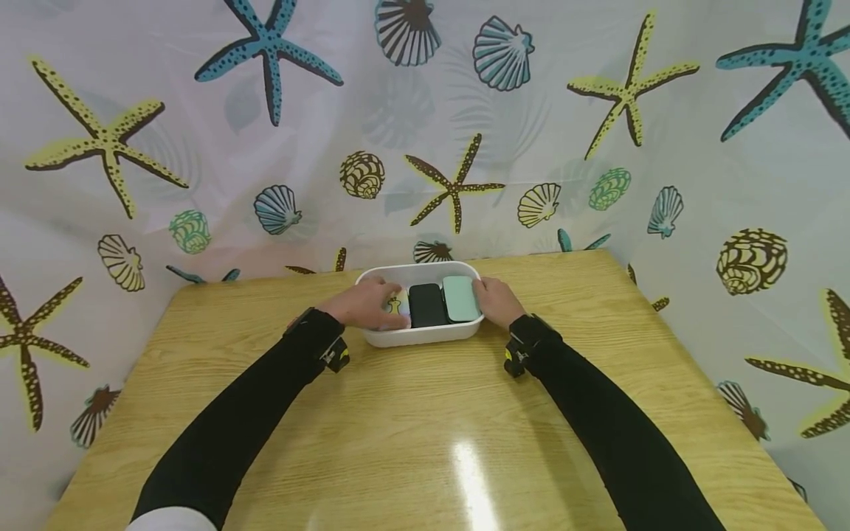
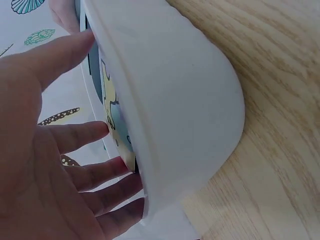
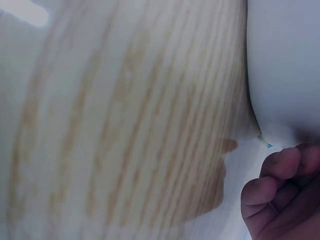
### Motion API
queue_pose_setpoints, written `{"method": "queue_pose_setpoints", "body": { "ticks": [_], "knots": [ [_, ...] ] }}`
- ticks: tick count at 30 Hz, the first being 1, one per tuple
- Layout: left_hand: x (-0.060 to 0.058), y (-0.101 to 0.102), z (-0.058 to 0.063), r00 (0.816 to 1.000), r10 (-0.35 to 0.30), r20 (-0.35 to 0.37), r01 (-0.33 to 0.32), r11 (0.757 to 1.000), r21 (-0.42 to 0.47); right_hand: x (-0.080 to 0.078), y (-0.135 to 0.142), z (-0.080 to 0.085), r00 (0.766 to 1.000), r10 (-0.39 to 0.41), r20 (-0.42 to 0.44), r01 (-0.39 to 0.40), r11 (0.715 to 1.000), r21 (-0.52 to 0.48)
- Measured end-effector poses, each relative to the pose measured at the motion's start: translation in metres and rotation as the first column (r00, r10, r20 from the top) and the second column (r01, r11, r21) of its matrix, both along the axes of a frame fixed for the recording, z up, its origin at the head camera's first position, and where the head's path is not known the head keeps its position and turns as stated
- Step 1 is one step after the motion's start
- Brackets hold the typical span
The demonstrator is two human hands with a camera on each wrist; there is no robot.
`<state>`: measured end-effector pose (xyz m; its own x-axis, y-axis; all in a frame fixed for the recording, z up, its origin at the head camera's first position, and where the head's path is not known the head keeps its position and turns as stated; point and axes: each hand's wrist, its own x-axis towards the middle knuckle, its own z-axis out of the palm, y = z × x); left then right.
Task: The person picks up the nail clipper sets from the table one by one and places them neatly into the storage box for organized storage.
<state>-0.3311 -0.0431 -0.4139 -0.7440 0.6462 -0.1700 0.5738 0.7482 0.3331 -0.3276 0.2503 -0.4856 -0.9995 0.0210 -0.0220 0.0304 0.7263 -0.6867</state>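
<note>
A white oval tub (image 1: 418,338) stands at the back of the table, holding three flat items side by side. On the left is one with a yellow and pale cartoon print (image 2: 116,107). A black one (image 1: 427,304) lies in the middle and a mint-green one (image 1: 460,299) on the right. My left hand (image 1: 368,304) reaches over the tub's left end with fingers spread, its fingertips touching the printed item and the rim. With curled fingers, my right hand (image 1: 499,301) grips the tub's right end. The right fingertips (image 3: 280,162) show beside the tub's outer wall.
The wooden table (image 1: 372,428) extends in front and to both sides, with its back edge just behind the tub. A white curtain (image 1: 332,110) printed with starfish and shells hangs behind and around it.
</note>
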Motion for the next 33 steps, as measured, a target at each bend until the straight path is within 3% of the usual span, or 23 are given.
{"method": "queue_pose_setpoints", "body": {
  "ticks": [4, 8, 10, 13, 16, 21, 27, 33],
  "knots": [
    [0.0, -0.005, -0.005, 0.999, 0.019, -0.026, -0.018, 0.999, 0.036, -0.002, -0.004, -0.001, 1.0, 0.003, -0.004, -0.003, 1.0, -0.006],
    [0.0, -0.013, -0.012, 0.987, 0.133, -0.089, -0.127, 0.989, 0.073, -0.002, -0.007, -0.001, 1.0, 0.009, -0.014, -0.009, 1.0, -0.007],
    [-0.002, -0.018, -0.018, 0.967, 0.216, -0.135, -0.203, 0.974, 0.102, -0.003, -0.007, -0.001, 1.0, 0.011, -0.021, -0.011, 1.0, -0.004],
    [-0.005, -0.027, -0.028, 0.917, 0.34, -0.208, -0.319, 0.939, 0.125, -0.004, -0.009, -0.001, 0.999, 0.009, -0.038, -0.009, 1.0, -0.001],
    [-0.006, -0.035, -0.039, 0.879, 0.405, -0.25, -0.389, 0.914, 0.112, -0.004, -0.01, 0.0, 0.999, 0.009, -0.047, -0.009, 1.0, 0.002],
    [-0.005, -0.039, -0.052, 0.864, 0.439, -0.245, -0.436, 0.897, 0.068, -0.005, -0.012, 0.001, 0.999, 0.011, -0.04, -0.01, 1.0, 0.008],
    [-0.006, -0.034, -0.053, 0.849, 0.45, -0.276, -0.451, 0.89, 0.064, -0.013, -0.011, -0.002, 0.999, 0.03, -0.044, -0.027, 0.997, 0.071],
    [-0.023, -0.024, -0.055, 0.826, 0.479, -0.295, -0.48, 0.874, 0.076, -0.026, -0.005, 0.0, 0.998, 0.029, -0.05, -0.022, 0.992, 0.125]
  ]
}}
